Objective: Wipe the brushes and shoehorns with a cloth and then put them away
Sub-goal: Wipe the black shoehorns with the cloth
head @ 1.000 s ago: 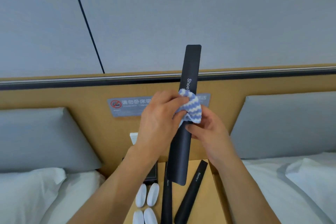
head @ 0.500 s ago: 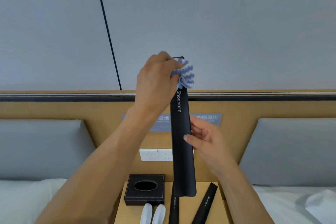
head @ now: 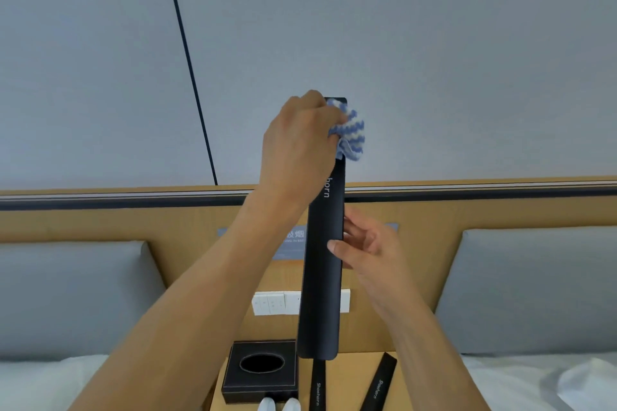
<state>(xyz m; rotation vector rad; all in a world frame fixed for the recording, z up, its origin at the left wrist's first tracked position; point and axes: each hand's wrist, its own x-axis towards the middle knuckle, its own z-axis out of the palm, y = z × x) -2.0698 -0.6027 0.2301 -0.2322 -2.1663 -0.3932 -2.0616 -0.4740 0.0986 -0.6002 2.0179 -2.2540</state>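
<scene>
A long black shoehorn (head: 322, 277) stands upright in front of me, its lettered side toward the camera. My right hand (head: 370, 245) pinches it at mid-length from the right side. My left hand (head: 298, 143) presses a blue-and-white striped cloth (head: 350, 133) against the shoehorn's top end. Two more black shoehorns lie on the bedside table below: one (head: 317, 387) straight under the held one, the other (head: 379, 384) slanted to its right.
A black tissue box (head: 262, 374) sits on the wooden bedside table (head: 347, 390), with white objects (head: 278, 405) at the bottom edge. A white switch panel (head: 273, 303) is on the wooden headboard. Grey pillows (head: 66, 297) and white bedding flank both sides.
My left hand slid the cloth up the shoehorn from its middle to its top end. My view tilted upward, and the right hand kept its grip lower on the shoehorn.
</scene>
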